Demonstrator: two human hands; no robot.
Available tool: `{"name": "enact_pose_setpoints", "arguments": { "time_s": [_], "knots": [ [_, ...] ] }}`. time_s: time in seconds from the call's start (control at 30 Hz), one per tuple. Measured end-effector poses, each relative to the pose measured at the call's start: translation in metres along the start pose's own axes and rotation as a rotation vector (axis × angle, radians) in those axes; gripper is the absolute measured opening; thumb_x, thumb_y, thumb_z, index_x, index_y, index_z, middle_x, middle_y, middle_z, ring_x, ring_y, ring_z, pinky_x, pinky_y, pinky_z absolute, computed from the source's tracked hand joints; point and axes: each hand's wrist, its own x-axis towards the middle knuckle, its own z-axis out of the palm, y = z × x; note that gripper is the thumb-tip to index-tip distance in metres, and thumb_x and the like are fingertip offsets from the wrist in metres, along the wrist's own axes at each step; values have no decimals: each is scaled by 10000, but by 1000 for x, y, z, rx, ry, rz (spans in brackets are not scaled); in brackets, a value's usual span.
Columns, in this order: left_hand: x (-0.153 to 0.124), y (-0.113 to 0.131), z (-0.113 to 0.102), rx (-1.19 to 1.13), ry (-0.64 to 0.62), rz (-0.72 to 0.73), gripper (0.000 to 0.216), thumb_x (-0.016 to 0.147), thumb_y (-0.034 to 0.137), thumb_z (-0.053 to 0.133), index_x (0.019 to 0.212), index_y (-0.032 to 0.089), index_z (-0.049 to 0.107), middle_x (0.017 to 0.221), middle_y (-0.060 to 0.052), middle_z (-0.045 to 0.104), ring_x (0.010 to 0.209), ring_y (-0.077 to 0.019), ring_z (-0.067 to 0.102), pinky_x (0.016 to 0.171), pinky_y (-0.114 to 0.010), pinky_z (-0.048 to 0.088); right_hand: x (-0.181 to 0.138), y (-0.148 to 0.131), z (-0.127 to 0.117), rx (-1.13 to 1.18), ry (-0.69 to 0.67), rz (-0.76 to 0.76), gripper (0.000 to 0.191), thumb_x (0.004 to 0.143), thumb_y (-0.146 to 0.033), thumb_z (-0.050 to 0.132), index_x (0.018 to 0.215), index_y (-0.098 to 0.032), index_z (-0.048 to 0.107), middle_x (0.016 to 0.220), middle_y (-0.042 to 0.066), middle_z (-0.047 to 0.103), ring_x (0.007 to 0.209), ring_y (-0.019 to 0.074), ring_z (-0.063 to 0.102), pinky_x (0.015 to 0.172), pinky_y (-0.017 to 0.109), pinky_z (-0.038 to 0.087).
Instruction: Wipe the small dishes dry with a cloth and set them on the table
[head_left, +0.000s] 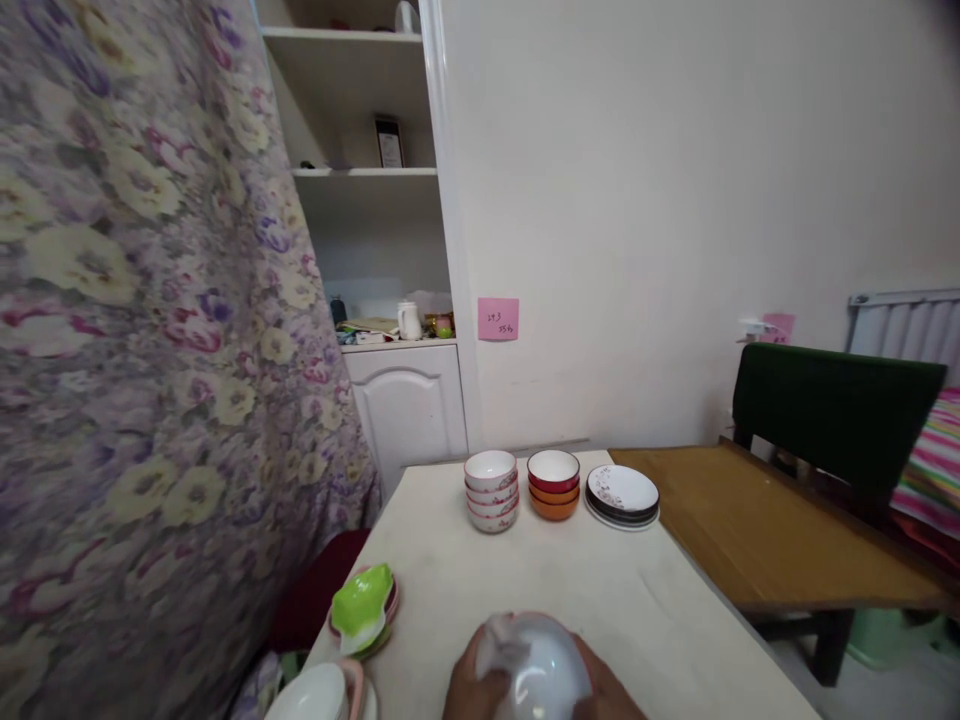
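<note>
At the bottom edge, both my hands are on a pale grey bowl (541, 672) turned upside down over the white table (637, 600). My left hand (469, 685) presses a crumpled white cloth (501, 638) against the bowl's left side. My right hand (604, 685) grips the bowl's right rim. Only part of each hand shows.
A stack of white patterned bowls (491, 490), a stack of red and orange bowls (553, 483) and a stack of flowered plates (622, 495) stand at the table's far edge. A green leaf-shaped dish (362, 608) and white dishes (315, 693) lie front left. Flowered curtain left, wooden bench (750, 530) right.
</note>
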Motion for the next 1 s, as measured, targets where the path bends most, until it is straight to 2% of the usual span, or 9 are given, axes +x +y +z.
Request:
{"name": "enact_pose_setpoints", "arguments": {
  "time_s": [0.07, 0.17, 0.27, 0.43, 0.53, 0.63, 0.77, 0.9, 1.0],
  "knots": [
    [2, 21, 8, -32, -76, -70, 366, 493, 72, 605, 844, 158, 659, 650, -11, 714, 542, -181, 620, 497, -243, 429, 0, -11, 5, 140, 3, 161, 691, 523, -111, 560, 1211, -161, 544, 901, 68, 748, 724, 242, 704, 637, 319, 561],
    [11, 36, 11, -91, -125, -217, 276, 635, 220, 605, 888, 122, 650, 603, -46, 696, 511, -199, 623, 535, -288, 462, 7, -18, 5, 270, 11, 468, 596, 642, -213, 520, 1214, -44, 517, 786, 138, 750, 571, 241, 698, 412, 276, 539],
    [21, 36, 5, -155, -163, -321, 303, 701, 323, 570, 858, 77, 651, 588, -87, 689, 559, -225, 653, 598, -311, 482, 20, -16, 0, 309, -27, 590, 534, 738, -330, 466, 1150, -2, 551, 764, 178, 745, 584, 234, 711, 408, 265, 555],
    [28, 29, -3, -256, -203, -263, 233, 692, 268, 588, 866, 128, 651, 652, -51, 713, 602, -195, 672, 669, -290, 482, 35, -7, -10, 359, -105, 731, 534, 746, -387, 443, 1083, 4, 581, 774, 221, 742, 579, 255, 718, 388, 266, 549],
    [27, 29, -3, -284, -164, -243, 187, 666, 229, 602, 816, 126, 646, 632, -45, 707, 609, -197, 672, 676, -292, 483, 39, -6, -10, 382, -110, 765, 549, 777, -438, 436, 1084, -7, 580, 761, 209, 747, 580, 255, 721, 407, 268, 557],
    [25, 30, -3, -301, -93, -225, 166, 643, 211, 582, 779, 131, 634, 597, -38, 693, 613, -210, 671, 666, -307, 488, 41, -14, 0, 389, -66, 766, 632, 811, -609, 419, 1041, -47, 598, 661, 146, 738, 544, 229, 710, 424, 273, 567],
    [19, 27, -2, -310, 69, -130, 157, 661, 254, 538, 749, 139, 599, 572, -45, 674, 647, -234, 672, 645, -321, 489, 40, -23, 18, 356, -19, 679, 695, 772, -730, 421, 1003, -102, 606, 628, 105, 719, 526, 209, 698, 445, 285, 572],
    [6, 16, 3, -286, 272, 114, 264, 652, 244, 588, 910, 189, 575, 662, 16, 692, 736, -194, 671, 656, -257, 470, 37, -12, 26, 278, 64, 518, 529, 829, -562, 449, 1044, -101, 594, 703, 106, 727, 556, 189, 696, 479, 276, 575],
    [-3, 14, 6, -226, 294, 155, 374, 623, 195, 601, 994, 226, 558, 710, 49, 686, 725, -164, 659, 631, -225, 448, 34, -6, 23, 227, 74, 493, 443, 797, -392, 427, 1014, -50, 608, 668, 136, 720, 518, 193, 673, 409, 241, 536]
  ]
}}
